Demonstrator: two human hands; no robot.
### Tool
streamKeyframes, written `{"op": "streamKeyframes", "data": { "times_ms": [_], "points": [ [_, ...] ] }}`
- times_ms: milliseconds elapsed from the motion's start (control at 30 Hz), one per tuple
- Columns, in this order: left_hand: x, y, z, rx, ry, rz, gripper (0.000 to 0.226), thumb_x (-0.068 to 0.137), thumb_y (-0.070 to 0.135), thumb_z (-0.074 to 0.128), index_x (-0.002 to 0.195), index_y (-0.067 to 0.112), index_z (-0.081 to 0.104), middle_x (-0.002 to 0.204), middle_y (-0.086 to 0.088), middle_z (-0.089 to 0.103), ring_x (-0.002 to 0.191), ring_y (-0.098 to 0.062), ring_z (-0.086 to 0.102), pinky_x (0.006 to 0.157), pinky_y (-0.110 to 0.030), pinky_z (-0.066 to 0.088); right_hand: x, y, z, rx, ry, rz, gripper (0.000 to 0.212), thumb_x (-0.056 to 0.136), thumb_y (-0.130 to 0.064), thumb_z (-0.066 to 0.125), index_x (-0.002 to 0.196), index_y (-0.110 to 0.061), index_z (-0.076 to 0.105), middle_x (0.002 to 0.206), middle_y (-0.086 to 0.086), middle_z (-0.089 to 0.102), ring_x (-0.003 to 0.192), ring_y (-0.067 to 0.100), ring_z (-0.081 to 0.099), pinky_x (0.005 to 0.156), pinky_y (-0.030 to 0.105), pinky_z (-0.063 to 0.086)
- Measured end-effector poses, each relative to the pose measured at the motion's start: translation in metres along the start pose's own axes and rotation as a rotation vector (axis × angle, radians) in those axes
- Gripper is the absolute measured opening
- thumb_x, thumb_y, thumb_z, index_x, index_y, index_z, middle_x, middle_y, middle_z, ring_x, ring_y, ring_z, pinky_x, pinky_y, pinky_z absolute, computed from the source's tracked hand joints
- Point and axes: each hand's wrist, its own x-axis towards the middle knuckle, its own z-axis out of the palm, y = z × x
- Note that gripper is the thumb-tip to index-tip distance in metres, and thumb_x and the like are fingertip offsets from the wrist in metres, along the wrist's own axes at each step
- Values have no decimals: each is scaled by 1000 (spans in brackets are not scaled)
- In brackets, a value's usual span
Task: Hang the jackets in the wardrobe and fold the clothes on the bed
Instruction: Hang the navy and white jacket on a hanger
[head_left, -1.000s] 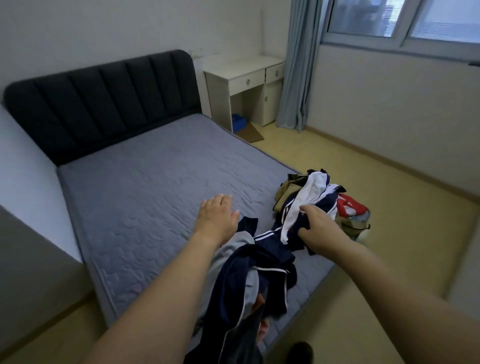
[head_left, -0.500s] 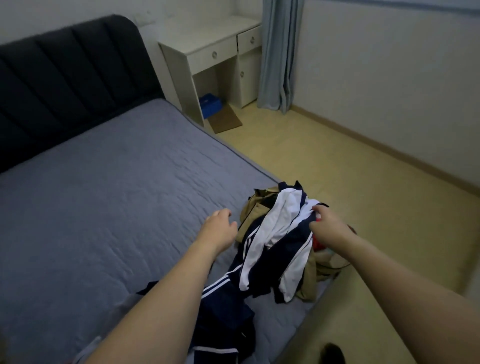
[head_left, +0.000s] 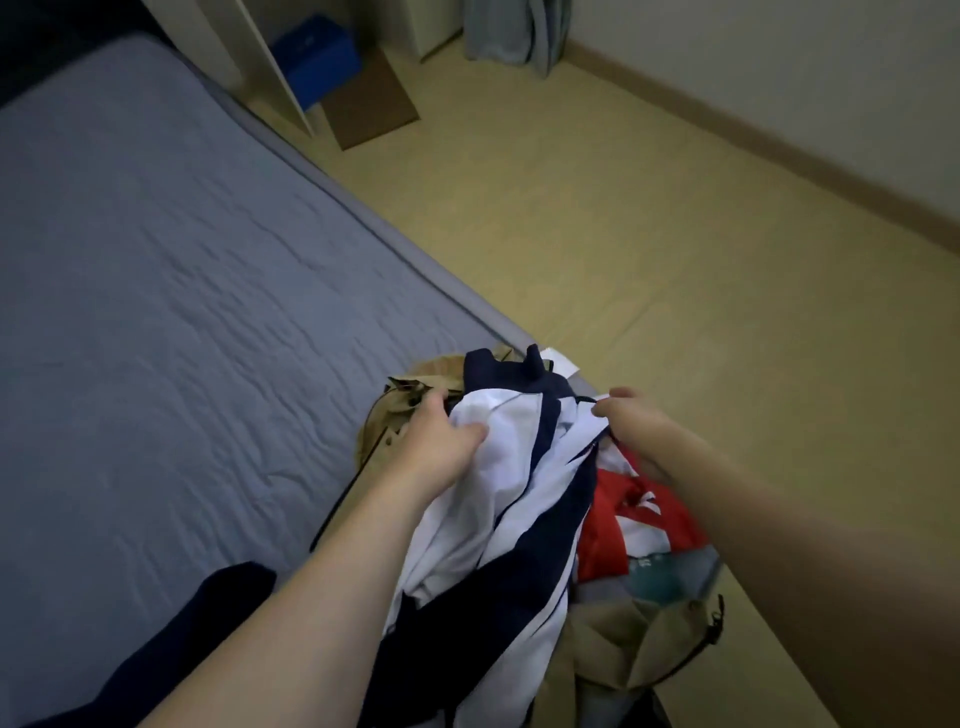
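Observation:
A navy and white jacket (head_left: 519, 499) lies on top of a clothes pile at the bed's near right corner. My left hand (head_left: 441, 441) grips its white cloth on the left side. My right hand (head_left: 631, 421) pinches the jacket's upper right edge. Under it lie a tan garment (head_left: 384, 421), a red and white garment (head_left: 639, 514) and more tan cloth (head_left: 639, 649) hanging off the edge. Another navy garment (head_left: 208, 623) lies on the grey mattress (head_left: 182, 312) beside my left forearm.
A white desk leg (head_left: 270, 57), a blue box (head_left: 317, 57) and a brown flat board (head_left: 371, 104) stand beyond the bed. A grey curtain (head_left: 514, 31) hangs at the far wall. The yellow floor (head_left: 675, 234) lies to the right of the bed.
My view has dropped toward the pile. My left hand has moved right from the mattress and taken hold of the jacket's white cloth. My right hand keeps its hold on the jacket.

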Motion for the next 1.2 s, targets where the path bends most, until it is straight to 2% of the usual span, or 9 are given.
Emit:
{"op": "streamKeyframes", "data": {
  "times_ms": [67,133,267,367,467,667,867,1067,1200],
  "points": [
    [24,12,23,88,7,-26,78,79,48,65,145,22,33,133,2,54,122,-26,52,97,-40,45,26,10,1,54,6,45,37,91,-12,54,127,-8,49,98,12,59,86,25,61,73,31,53],
    [28,17,44,167,38,-10,38,88,39,60,118,17,55,112,-1,64,103,-25,60,88,-39,50,41,21,6,123,-12,128,33,92,-13,56,124,-7,51,86,10,59,66,20,61,53,24,46],
    [-21,4,47,-273,109,-47,9,94,31,54,94,30,62,90,9,69,86,-8,65,67,-23,46,40,37,18,342,-96,358,62,89,-22,65,143,-14,35,128,17,55,105,29,57,81,40,50],
    [-74,-9,14,-627,120,-178,26,85,39,63,105,24,70,97,4,75,91,-10,71,78,-31,52,22,27,25,473,-129,383,48,91,-20,63,136,-12,48,117,11,61,98,25,61,80,32,49],
    [-117,-8,-34,-811,173,-225,34,83,30,64,110,9,71,105,-16,73,99,-31,71,90,-46,53,-3,3,32,458,-109,251,40,91,-5,54,131,1,51,84,5,56,68,17,54,64,30,47],
    [-209,27,-111,-598,458,-230,21,77,33,63,98,28,64,96,3,73,95,-21,69,88,-45,54,-146,-68,66,366,26,-109,12,86,-8,44,86,-15,54,71,-4,46,64,15,40,60,29,35],
    [-350,25,-197,-1063,609,-204,20,86,18,65,101,6,69,97,-16,73,95,-34,70,85,-49,54,-351,-118,104,310,-346,-548,27,87,-15,43,72,-32,57,66,-17,55,62,2,50,62,26,43],
    [-523,-31,-307,-1167,1022,10,22,89,10,57,110,5,63,96,-18,68,94,-34,69,84,-47,55,-537,-137,180,117,-722,-833,15,81,-19,53,80,-7,44,70,-2,42,67,13,38,63,34,38],
    [-643,-101,-341,-1368,1183,111,11,88,13,58,98,8,61,97,-16,66,100,-35,67,96,-54,50,-653,-109,237,-13,-853,-964,16,81,-19,59,77,-17,44,68,-8,45,67,12,42,66,36,42]
  ]
}}
